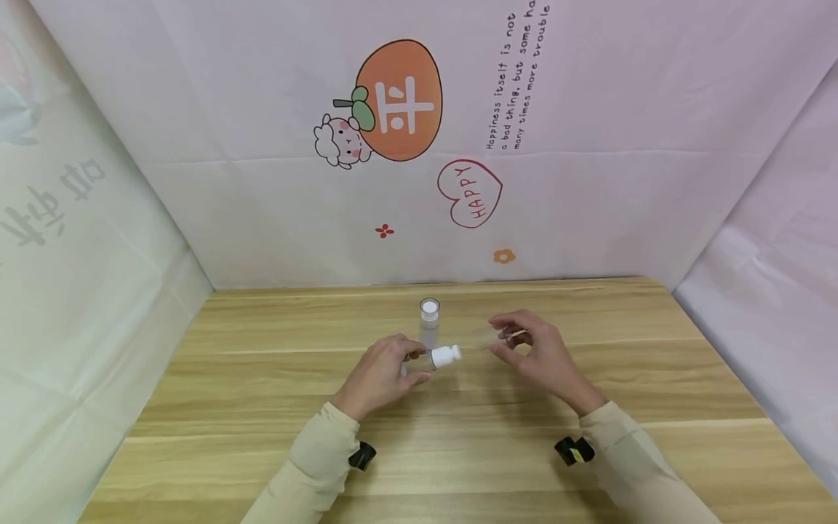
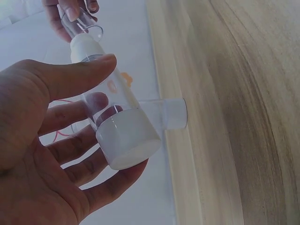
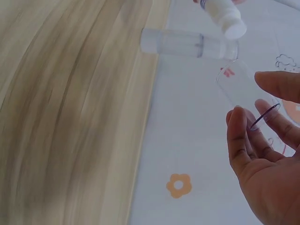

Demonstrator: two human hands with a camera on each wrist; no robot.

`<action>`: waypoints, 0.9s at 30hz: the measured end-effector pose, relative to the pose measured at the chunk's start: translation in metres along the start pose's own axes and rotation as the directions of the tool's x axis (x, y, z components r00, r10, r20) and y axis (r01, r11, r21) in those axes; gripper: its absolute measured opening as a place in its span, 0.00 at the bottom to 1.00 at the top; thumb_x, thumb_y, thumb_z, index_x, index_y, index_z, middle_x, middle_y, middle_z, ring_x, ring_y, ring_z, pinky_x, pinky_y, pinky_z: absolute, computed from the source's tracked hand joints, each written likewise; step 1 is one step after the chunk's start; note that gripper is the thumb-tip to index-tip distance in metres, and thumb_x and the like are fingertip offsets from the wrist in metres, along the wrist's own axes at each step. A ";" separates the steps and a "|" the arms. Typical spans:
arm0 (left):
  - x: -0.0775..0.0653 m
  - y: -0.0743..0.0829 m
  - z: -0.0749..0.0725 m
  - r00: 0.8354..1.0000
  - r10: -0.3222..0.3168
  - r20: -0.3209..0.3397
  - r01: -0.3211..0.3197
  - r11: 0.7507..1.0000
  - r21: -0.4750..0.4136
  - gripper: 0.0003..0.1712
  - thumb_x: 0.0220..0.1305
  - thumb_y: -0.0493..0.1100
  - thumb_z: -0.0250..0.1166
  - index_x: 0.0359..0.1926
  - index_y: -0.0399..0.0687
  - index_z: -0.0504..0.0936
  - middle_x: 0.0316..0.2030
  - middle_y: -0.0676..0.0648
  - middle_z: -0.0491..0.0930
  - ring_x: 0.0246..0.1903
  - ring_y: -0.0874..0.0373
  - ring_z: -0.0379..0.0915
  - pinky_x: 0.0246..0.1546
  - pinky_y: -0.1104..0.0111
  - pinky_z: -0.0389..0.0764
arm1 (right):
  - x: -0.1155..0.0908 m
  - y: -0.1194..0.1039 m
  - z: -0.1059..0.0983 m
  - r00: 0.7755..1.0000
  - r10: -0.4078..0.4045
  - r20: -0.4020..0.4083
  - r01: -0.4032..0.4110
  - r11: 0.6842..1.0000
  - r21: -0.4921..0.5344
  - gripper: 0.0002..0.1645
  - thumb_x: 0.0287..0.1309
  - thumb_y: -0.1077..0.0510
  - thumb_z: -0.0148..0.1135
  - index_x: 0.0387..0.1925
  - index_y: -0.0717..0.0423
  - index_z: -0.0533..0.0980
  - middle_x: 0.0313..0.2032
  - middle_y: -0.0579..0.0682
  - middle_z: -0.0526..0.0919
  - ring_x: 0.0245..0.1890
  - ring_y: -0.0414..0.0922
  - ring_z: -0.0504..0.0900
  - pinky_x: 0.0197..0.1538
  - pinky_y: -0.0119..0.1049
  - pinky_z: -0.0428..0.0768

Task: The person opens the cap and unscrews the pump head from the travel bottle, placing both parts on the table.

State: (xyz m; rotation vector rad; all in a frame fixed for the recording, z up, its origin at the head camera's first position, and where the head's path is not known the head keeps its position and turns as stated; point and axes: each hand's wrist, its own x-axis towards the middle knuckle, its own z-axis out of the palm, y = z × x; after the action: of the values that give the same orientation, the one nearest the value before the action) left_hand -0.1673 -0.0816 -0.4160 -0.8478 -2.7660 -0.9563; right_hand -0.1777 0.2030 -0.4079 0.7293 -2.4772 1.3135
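Observation:
My left hand [image 1: 380, 372] grips a small clear bottle with a white pump top [image 1: 445, 355], tilted off the table with its top towards the right hand. In the left wrist view this bottle [image 2: 129, 138] shows a white base, with the thumb on one side and fingers around the other. My right hand [image 1: 542, 358] holds a clear, see-through cap [image 3: 239, 86] between thumb and fingers, apart from the bottle. Behind the left hand, a second pump bottle [image 1: 429, 324] stands upright on the table, with a clear cap over its white top.
The wood-grain table [image 1: 262, 407] ends at the back against a white printed cloth [image 1: 275, 218]. More cloth hangs along the left [image 1: 78, 291] and right [image 1: 772, 255] sides. Dark wrist devices [image 1: 575, 451] sit at both sleeves.

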 end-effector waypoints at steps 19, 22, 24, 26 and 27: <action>0.000 0.006 0.004 0.999 0.002 0.047 -0.002 1.000 -0.005 0.21 0.58 0.43 0.77 0.50 0.37 0.86 0.42 0.42 0.85 0.40 0.49 0.82 0.39 0.63 0.80 | 0.014 0.039 -0.014 0.993 0.101 0.056 -0.086 0.971 -0.225 0.19 0.58 0.67 0.72 0.51 0.63 0.80 0.41 0.58 0.80 0.38 0.50 0.81 0.38 0.41 0.83; 0.000 0.007 0.004 0.999 0.006 0.051 -0.005 1.000 -0.009 0.21 0.58 0.43 0.78 0.49 0.37 0.86 0.42 0.42 0.85 0.40 0.49 0.82 0.39 0.63 0.81 | 0.017 0.042 -0.015 0.992 0.109 0.067 -0.089 0.965 -0.248 0.19 0.58 0.66 0.71 0.51 0.64 0.80 0.41 0.59 0.80 0.39 0.51 0.81 0.38 0.42 0.83; 0.000 0.008 0.004 0.999 0.008 0.053 -0.008 1.000 -0.011 0.21 0.58 0.43 0.78 0.49 0.37 0.86 0.42 0.42 0.85 0.40 0.49 0.82 0.39 0.63 0.80 | 0.019 0.044 -0.016 0.990 0.117 0.073 -0.094 0.960 -0.262 0.18 0.58 0.66 0.71 0.51 0.64 0.80 0.42 0.59 0.80 0.39 0.52 0.81 0.38 0.42 0.83; 0.000 0.008 0.004 0.999 0.011 0.054 -0.010 1.000 -0.008 0.21 0.57 0.43 0.78 0.49 0.37 0.86 0.42 0.42 0.85 0.40 0.49 0.82 0.39 0.63 0.80 | 0.020 0.046 -0.017 0.989 0.127 0.081 -0.101 0.957 -0.272 0.18 0.59 0.66 0.71 0.51 0.64 0.80 0.42 0.61 0.80 0.39 0.52 0.81 0.38 0.42 0.82; 0.000 0.008 0.004 0.999 0.012 0.053 -0.011 1.000 -0.005 0.21 0.57 0.43 0.78 0.49 0.37 0.86 0.41 0.42 0.85 0.40 0.49 0.82 0.39 0.63 0.80 | 0.021 0.047 -0.018 0.988 0.133 0.083 -0.105 0.954 -0.280 0.18 0.59 0.66 0.71 0.51 0.64 0.80 0.43 0.61 0.80 0.39 0.52 0.81 0.38 0.42 0.82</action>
State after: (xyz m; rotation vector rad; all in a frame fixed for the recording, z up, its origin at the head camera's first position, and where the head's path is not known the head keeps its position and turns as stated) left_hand -0.1621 -0.0739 -0.4149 -0.9017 -2.8006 -0.9530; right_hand -0.2207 0.2330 -0.4214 0.5998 -2.7481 0.9576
